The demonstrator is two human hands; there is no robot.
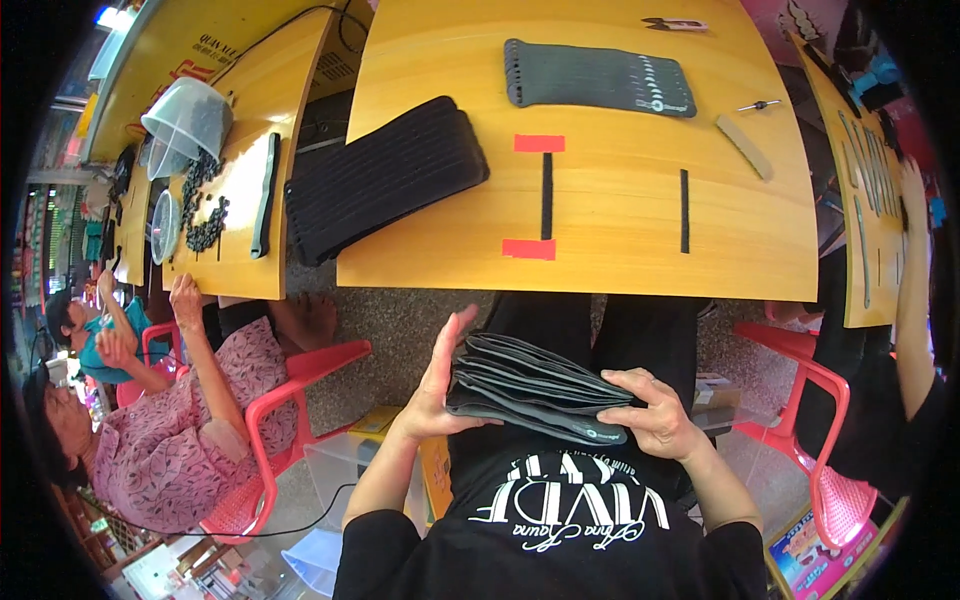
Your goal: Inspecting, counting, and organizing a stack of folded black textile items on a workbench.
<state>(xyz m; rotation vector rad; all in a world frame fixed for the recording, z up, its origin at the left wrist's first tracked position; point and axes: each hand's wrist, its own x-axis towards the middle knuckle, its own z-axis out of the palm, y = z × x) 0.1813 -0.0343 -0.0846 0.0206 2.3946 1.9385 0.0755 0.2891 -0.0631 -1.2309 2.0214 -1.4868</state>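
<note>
Above my lap I hold a fanned stack of dark grey flat sheets [540, 385] between both hands. My left hand [435, 390] cups its left end, with the fingers stretched upward and the thumb along the lower edge. At the right end, the bent fingers of my right hand [650, 412] pinch the layers. The upper layers spread apart in the middle. On the table ahead lie a grey stack of similar sheets [590, 75] with small rounded tips at its ends and, to the left, a thick black ribbed stack [390, 178] overhanging the edge.
The wooden table [610, 215] bears a black strip [547, 196] between red tape pieces, another black strip [685, 210], a tan bar [744, 147], a small metal tool [760, 105] and thread snips [675, 24]. People sit left and right; pink chairs [265, 450] flank me.
</note>
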